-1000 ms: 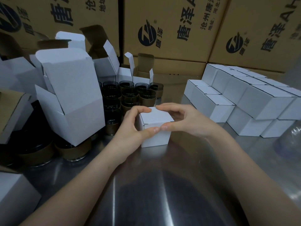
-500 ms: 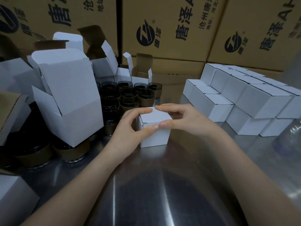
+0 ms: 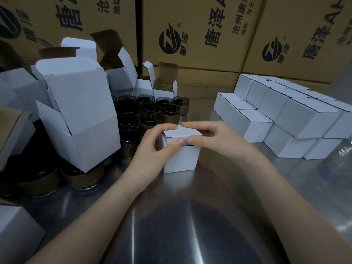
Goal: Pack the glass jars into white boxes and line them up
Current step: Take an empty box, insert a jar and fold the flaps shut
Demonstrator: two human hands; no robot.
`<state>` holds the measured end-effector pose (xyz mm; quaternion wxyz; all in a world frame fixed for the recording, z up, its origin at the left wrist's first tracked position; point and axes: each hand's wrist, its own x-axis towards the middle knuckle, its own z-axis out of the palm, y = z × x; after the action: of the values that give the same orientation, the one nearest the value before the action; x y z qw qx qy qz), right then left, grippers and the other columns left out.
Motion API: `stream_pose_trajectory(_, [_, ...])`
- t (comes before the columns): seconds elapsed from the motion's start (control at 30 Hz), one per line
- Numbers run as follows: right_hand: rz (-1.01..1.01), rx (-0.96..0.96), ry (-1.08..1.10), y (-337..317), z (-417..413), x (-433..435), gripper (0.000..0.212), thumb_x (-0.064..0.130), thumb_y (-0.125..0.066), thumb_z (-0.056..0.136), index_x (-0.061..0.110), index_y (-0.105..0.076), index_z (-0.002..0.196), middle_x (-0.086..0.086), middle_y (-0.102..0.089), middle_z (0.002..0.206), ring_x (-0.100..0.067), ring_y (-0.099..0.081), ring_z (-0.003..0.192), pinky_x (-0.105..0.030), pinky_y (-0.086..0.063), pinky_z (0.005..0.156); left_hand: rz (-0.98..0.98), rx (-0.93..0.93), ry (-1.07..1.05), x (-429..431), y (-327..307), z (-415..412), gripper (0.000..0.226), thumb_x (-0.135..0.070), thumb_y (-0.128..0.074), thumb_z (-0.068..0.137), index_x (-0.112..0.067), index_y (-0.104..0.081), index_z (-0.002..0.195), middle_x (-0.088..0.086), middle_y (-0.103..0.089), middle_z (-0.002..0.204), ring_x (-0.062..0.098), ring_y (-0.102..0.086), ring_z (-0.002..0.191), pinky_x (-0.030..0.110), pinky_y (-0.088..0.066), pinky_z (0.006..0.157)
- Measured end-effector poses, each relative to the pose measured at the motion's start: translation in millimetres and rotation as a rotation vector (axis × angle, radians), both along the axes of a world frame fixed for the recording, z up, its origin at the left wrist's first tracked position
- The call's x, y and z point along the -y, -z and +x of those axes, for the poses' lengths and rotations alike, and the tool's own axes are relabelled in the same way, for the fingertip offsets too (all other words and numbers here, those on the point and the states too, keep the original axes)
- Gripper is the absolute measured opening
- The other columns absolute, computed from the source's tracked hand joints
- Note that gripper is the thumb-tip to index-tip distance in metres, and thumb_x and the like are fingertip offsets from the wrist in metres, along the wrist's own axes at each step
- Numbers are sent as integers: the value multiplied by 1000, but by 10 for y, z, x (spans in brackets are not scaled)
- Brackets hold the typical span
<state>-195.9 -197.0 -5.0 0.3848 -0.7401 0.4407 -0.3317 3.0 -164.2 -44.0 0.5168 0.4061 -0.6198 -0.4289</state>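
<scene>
A small white box [image 3: 181,159] stands on the steel table [image 3: 190,216] in the middle. My left hand [image 3: 152,149] grips its left side, thumb on the lid's front edge. My right hand [image 3: 215,140] holds the right side, with fingers over the lid's back edge and thumb at the front. The lid lies nearly flat with a thin gap at the front. Behind it stand several dark glass jars [image 3: 150,115] with brown bands. Closed white boxes [image 3: 285,119] are lined up in two layers at the right.
Open empty white boxes [image 3: 80,115] pile up at the left over larger dark jars [image 3: 83,178]. Another white box [image 3: 17,231] sits at the near left corner. Big brown cartons [image 3: 190,35] wall off the back. A clear plastic bag [image 3: 342,159] lies at the right edge.
Both thumbs have drawn together at the lid's front edge and the lid has been pressed down flatter. The box has stayed in place.
</scene>
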Motion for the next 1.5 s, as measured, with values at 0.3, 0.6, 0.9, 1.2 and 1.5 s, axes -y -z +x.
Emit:
stream_pose_trajectory(0.3, [-2,-28,-23,1,-12,-1,47,53,-81,66,46,-68,111,28,-65,119,6,-57,115,-21,-46,98,29,11,11,-30,-13,6,38,-44,-68,75,-37,-63,113,-1,-54,132,17,-51,124,45,-48,103])
stream_pose_trajectory(0.6, [15,28,31,20,16,-1,21,44,-63,90,44,-70,109,33,-66,112,14,-58,107,-4,-45,78,63,-20,-5,-58,-39,-2,39,-49,-62,78,-33,-64,114,0,-56,129,14,-54,121,36,-48,102])
stream_pose_trajectory(0.9, [15,58,37,26,11,9,20,30,-71,87,41,-71,104,20,-73,100,6,-64,95,-8,-47,75,96,-35,-30,-75,-75,-29,40,-39,-57,79,-26,-63,116,5,-54,129,20,-53,122,47,-42,108])
stream_pose_trajectory(1.2, [38,38,7,-4,28,6,27,28,-75,83,35,-69,109,9,-71,110,-6,-66,104,-26,-51,95,100,-40,-25,-52,-54,-34,43,-33,-57,74,-25,-62,116,8,-52,132,22,-50,125,48,-39,110])
stream_pose_trajectory(1.5, [34,-15,14,-49,52,-21,29,21,-73,85,28,-68,114,11,-68,110,-1,-65,101,-14,-51,83,123,-33,-3,-38,-71,-41,46,-31,-55,73,-24,-59,118,9,-49,134,23,-50,124,48,-41,109])
